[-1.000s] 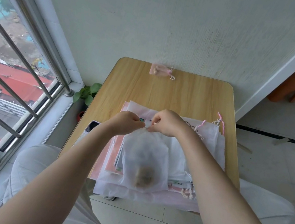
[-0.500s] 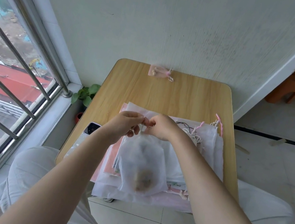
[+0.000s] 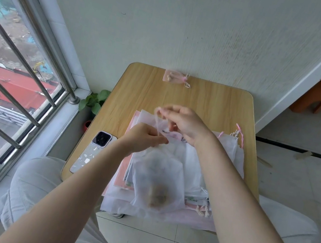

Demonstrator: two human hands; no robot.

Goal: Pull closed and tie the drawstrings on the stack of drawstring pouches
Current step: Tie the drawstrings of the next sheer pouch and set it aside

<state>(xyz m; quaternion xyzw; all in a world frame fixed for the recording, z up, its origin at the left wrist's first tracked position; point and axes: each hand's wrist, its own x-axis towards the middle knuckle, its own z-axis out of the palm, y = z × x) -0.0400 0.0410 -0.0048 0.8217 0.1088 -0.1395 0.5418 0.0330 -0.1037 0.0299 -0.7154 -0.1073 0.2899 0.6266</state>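
Above the stack of pouches (image 3: 207, 168) on the tabletop (image 3: 149, 95), a white pouch (image 3: 157, 181) is pinched at its neck by the left hand (image 3: 143, 137), while its drawstring (image 3: 158, 119) is grasped and drawn upward by the right hand (image 3: 185, 123).

The left hand (image 3: 145, 138) pinches a white pouch's (image 3: 157, 183) neck while the right hand (image 3: 185, 123) holds its drawstring (image 3: 158, 121).

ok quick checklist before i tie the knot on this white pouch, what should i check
1. Left hand pinching the pouch neck: ok.
2. Right hand holding the drawstring raised: ok.
3. White pouch mouth fully cinched: cannot tell, the hand hides it.
4. Contents low in the pouch, clear of the neck: ok.
5. Stack of pouches squarely on the table: not ok, it overhangs the near edge.
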